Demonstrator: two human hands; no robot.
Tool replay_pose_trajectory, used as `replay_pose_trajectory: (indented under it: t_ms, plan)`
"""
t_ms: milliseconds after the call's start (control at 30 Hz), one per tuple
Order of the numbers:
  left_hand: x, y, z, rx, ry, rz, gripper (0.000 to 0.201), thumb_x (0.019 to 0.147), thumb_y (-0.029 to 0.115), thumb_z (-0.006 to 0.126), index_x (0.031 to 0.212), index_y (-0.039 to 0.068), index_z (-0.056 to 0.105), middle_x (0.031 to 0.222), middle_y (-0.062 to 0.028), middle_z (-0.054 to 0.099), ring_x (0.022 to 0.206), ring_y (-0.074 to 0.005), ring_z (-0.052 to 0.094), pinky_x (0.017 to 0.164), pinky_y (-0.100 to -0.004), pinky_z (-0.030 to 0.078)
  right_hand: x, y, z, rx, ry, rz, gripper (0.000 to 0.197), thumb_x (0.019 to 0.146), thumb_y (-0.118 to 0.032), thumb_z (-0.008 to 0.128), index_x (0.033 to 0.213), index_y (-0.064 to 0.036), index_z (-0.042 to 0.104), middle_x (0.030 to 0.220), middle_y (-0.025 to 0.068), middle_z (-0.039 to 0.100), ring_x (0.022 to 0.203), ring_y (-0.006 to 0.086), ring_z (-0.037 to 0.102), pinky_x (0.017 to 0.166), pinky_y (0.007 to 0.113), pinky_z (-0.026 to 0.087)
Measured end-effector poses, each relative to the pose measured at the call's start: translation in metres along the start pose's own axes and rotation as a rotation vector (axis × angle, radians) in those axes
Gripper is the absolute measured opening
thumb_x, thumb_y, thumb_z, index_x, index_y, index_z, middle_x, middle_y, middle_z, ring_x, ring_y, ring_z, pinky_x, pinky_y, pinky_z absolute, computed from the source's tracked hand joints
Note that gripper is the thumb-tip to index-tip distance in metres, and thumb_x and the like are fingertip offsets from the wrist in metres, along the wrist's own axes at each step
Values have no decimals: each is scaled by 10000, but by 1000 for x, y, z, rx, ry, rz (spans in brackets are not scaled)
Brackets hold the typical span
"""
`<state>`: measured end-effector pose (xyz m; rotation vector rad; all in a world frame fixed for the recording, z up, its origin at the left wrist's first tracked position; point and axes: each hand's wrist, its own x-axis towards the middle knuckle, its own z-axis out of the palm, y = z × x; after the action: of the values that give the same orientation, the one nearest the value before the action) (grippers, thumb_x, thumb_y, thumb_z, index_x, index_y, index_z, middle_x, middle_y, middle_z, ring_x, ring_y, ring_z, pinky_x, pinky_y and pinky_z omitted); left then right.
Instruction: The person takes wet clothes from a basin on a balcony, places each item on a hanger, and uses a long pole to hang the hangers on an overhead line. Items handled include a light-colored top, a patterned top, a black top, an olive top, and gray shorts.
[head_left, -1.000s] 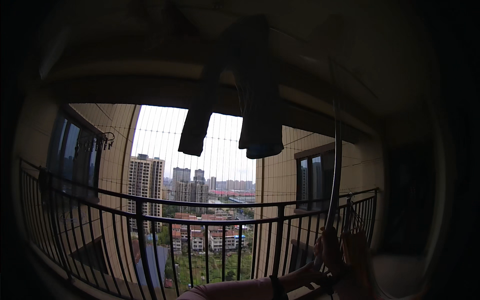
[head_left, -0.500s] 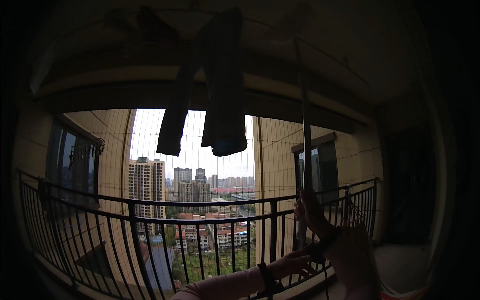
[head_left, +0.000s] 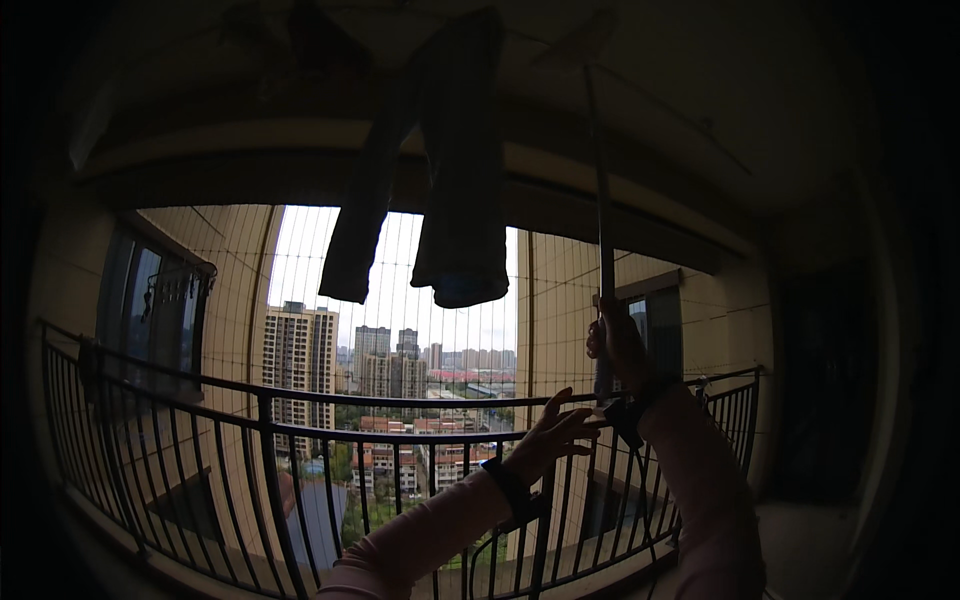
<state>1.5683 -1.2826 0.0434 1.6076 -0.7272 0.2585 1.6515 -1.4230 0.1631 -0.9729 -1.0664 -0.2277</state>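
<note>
My right hand is wrapped round the lower part of a long, thin pole, which stands nearly upright. The pole's top reaches the dim ceiling area, close to a faint hanging item; whether they touch I cannot tell. Just below and left of that grip, my left hand has its fingers stretched apart near the pole's lower end and holds nothing. Dark bands circle both wrists. Overhead, to the left of the pole, a pair of dark trousers hangs with its legs down.
A dark metal railing curves across the balcony in front of me, with thin vertical wires beyond it. Other dark items hang near the ceiling. A hanger with clips hangs by the left window. A dark doorway is on the right.
Both hands have risen, my right hand still round the pole. My left hand has moved up and left, its fingers spreading. The view has shifted slightly.
</note>
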Motion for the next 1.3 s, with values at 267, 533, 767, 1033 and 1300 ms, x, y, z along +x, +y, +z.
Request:
replay_pose_trajectory:
  t_ms: [267,533,767,1033,1300]
  plan:
    - [27,34,-24,179,20,52,925,840,542,584,1467,222,-16,1472,-229,194,1293,-381,366,1011,-520,390,31,5,0,-127,12,-25,449,863,-561,544,946,-134,427,567,-18,407,459,92,441,440,263,405]
    - [35,35,-24,139,-17,71,926,835,520,607,1468,218,2,1463,-220,217,1271,-376,399,1002,-520,402,47,-4,-4,-228,37,-21,393,908,-488,511,1023,-116,461,551,-20,409,444,86,441,436,267,400]
    - [36,25,-25,118,20,3,910,845,494,611,1466,222,5,1453,-215,244,1260,-372,415,985,-505,428,19,8,-4,-232,63,20,320,935,-419,498,1041,-117,481,509,-30,384,420,79,410,420,258,376]
    - [25,6,-30,88,-8,-31,989,813,541,625,1466,150,-7,1458,-216,239,1239,-360,441,997,-492,412,-29,53,-10,-18,-21,98,389,874,-514,567,854,-166,393,566,-19,417,450,71,425,422,246,387]
    - [-56,-80,-51,261,0,-188,832,865,412,625,1460,133,115,1426,-236,274,1282,-358,373,1009,-463,401,-192,168,-15,-83,61,236,362,931,-249,563,1212,-62,435,605,11,475,465,95,479,432,244,415]
